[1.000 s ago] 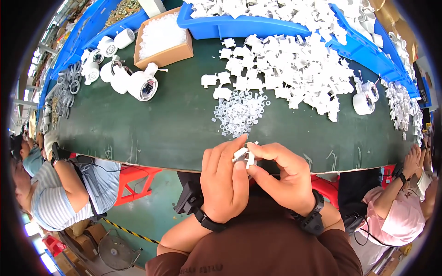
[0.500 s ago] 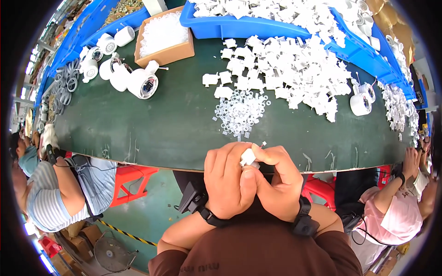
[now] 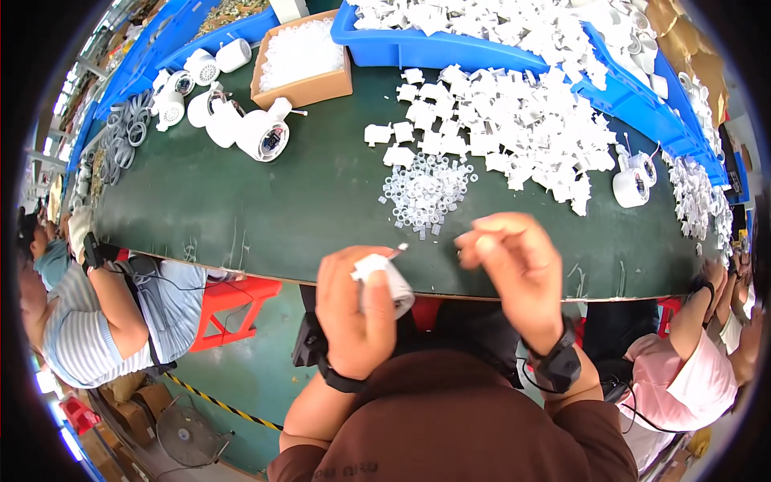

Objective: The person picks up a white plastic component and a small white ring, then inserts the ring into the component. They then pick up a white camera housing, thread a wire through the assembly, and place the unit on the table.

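Observation:
My left hand is closed around a white cylindrical camera housing, tilted over the table's near edge. A white bracket-like piece shows at its upper end, and a short wire with a small white connector sticks out there. To the right, my right hand hovers over the near edge of the table, apart from the housing. Its fingers are half bent and slightly blurred, and nothing shows between them. Just beyond the hands lies a heap of small clear rings. Behind it spreads a pile of white plastic brackets.
Several white camera housings stand at left beside grey rings. A cardboard box holds translucent parts. Blue bins line the back. Two more housings stand at right. Co-workers sit on both sides.
My hands have come apart. The left has moved left with the housing, which now shows more fully; the right has let go and moved right and forward. The view has shifted slightly.

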### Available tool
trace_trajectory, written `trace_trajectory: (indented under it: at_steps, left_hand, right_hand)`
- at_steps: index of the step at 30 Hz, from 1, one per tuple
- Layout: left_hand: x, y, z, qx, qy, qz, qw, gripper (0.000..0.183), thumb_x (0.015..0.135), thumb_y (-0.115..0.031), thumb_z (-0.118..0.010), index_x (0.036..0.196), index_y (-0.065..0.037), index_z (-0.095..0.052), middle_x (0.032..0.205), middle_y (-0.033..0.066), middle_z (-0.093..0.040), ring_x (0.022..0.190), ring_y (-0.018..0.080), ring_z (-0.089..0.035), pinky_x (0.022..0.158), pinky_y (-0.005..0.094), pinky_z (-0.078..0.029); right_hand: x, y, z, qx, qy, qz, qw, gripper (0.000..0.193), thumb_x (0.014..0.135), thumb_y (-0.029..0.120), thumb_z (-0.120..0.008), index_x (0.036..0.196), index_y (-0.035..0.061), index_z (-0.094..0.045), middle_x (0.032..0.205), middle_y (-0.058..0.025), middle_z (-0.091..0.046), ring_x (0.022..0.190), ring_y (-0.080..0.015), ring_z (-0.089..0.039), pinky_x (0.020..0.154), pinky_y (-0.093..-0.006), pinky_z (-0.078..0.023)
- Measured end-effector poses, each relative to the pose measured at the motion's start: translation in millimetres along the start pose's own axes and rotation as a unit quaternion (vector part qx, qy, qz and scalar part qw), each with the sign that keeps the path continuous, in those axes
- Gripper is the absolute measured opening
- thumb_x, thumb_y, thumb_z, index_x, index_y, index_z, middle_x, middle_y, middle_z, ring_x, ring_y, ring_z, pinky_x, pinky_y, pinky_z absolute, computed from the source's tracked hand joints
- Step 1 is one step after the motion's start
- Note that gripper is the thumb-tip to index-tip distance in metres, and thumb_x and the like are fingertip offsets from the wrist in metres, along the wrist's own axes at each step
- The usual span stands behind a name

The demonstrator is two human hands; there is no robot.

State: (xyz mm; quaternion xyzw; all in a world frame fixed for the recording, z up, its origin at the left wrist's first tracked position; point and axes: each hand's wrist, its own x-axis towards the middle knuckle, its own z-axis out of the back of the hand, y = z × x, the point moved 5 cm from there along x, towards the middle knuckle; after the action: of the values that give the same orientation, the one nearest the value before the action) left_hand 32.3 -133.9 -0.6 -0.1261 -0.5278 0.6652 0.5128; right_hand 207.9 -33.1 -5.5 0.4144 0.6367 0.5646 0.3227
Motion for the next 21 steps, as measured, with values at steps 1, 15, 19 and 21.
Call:
trace_trajectory:
  at_steps: [1,15,19,21]
  left_hand:
    - [0.1,2.7,7.9,0.002,-0.013,0.021,1.000,0.019,0.095,-0.012,-0.055,0.104,0.001,-0.066,0.102,0.0151,-0.068,0.090,0.0328,-0.059,0.084,0.0401,-0.046]
    - [7.3,-0.4,0.8,0.039,0.001,-0.068,0.997,0.025,0.083,-0.006,-0.071,0.106,-0.002,-0.062,0.107,0.0145,-0.066,0.092,0.0303,-0.062,0.082,0.0395,-0.050]
    - [8.9,-0.1,-2.3,0.089,0.023,-0.104,0.990,0.033,0.077,-0.007,-0.077,0.106,-0.006,-0.064,0.106,0.0101,-0.067,0.087,0.0298,-0.061,0.076,0.0395,-0.049]
    - [8.4,0.0,-2.0,0.094,0.027,-0.102,0.990,0.034,0.076,-0.007,-0.078,0.107,-0.007,-0.065,0.106,0.0089,-0.067,0.086,0.0296,-0.060,0.075,0.0391,-0.048]
  right_hand:
    - [6.4,-0.3,12.1,-0.086,-0.042,0.008,0.995,0.013,0.100,-0.001,-0.060,0.112,-0.0002,-0.064,0.100,-0.0075,-0.069,0.088,-0.0121,-0.064,0.085,-0.0275,-0.053]
    - [16.4,-3.2,-32.6,-0.442,0.062,0.243,0.861,0.021,0.078,-0.003,-0.078,0.096,0.0051,-0.071,0.093,-0.0079,-0.062,0.083,-0.0278,-0.060,0.070,-0.0367,-0.051]
    - [19.1,-2.5,-32.6,-0.450,0.049,0.275,0.848,0.022,0.077,-0.004,-0.078,0.096,0.0032,-0.069,0.092,-0.0090,-0.061,0.082,-0.0290,-0.060,0.069,-0.0373,-0.051]
    - [19.6,-2.3,-32.6,-0.449,0.049,0.272,0.850,0.023,0.076,-0.004,-0.078,0.096,0.0025,-0.068,0.092,-0.0094,-0.061,0.082,-0.0295,-0.060,0.069,-0.0377,-0.051]
